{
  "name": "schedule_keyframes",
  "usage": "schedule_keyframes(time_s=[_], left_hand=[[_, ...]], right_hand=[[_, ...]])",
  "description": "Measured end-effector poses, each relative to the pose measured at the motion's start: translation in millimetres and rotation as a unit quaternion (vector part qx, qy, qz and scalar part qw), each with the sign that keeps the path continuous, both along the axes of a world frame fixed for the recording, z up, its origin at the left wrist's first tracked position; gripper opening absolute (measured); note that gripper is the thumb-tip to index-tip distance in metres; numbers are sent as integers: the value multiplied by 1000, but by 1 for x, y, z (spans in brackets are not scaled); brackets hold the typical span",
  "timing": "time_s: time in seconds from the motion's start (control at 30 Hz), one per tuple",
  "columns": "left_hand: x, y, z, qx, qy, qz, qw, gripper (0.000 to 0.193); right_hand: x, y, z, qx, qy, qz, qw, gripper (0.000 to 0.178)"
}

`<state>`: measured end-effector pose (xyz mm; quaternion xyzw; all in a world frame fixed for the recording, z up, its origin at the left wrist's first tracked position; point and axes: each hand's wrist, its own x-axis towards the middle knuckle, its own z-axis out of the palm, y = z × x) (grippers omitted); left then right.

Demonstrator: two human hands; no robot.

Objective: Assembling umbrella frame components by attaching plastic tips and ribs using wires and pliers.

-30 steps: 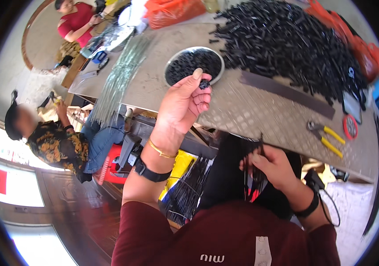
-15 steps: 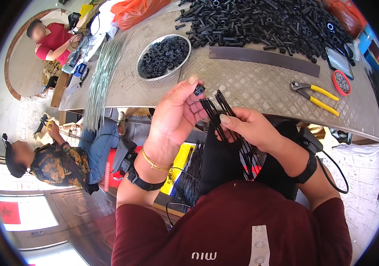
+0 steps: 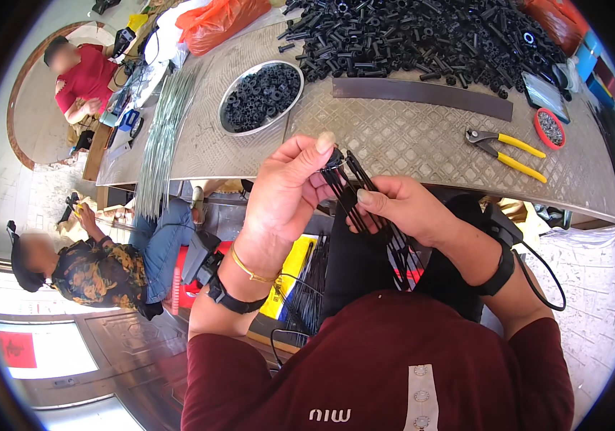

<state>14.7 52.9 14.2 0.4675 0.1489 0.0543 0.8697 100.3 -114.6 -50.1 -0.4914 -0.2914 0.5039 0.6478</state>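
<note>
Rods point(image 3: 342, 192): thin and black, a loose bunch slanting from the fingers toward five o'clock, over the lap.
Black part point(image 3: 334, 159): small, at the left fingertips, now up against the upper ends of some rods; half a second ago it stood apart from them.
Meaning: by my judgement, carrying the part across has given way to fitting it and the rods to each other; whether any end sits inside the part is too small to tell.
Left hand point(image 3: 286, 190): pinching the black part between thumb and fingers, palm partly turned up.
Right hand point(image 3: 408, 212): at three o'clock from the left, clasping the rods between thumb and fingers below their tips; some ends fan apart, one group leaning clear of the part.
Bowl point(image 3: 239, 132): between ten and eleven o'clock from the hands, on the table point(image 3: 393, 144), filled with small dark ring-like pieces point(image 3: 263, 97).
Pile point(image 3: 422, 36): black tube-like pieces at one o'clock, with a flat dark strip point(image 3: 422, 98) just below it.
Pliers point(image 3: 521, 146): yellow-handled, near half past two, lying untouched; a red dish point(image 3: 542, 134) of small metal bits sits just beyond.
Pale strands point(image 3: 160, 144): a long bundle toward half past nine.
</note>
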Motion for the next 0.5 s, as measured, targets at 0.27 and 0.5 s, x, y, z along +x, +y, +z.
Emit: schedule_keyframes(time_s=[0.27, 0.5], left_hand=[[-2, -7, 13, 105, -61, 26, 992, 19], [-18, -21, 20, 268, -105, -17, 958, 21]], right_hand=[[-4, 2, 7, 22, -28, -27, 999, 28], [-17, -13, 25, 12, -45, -53, 997, 17]])
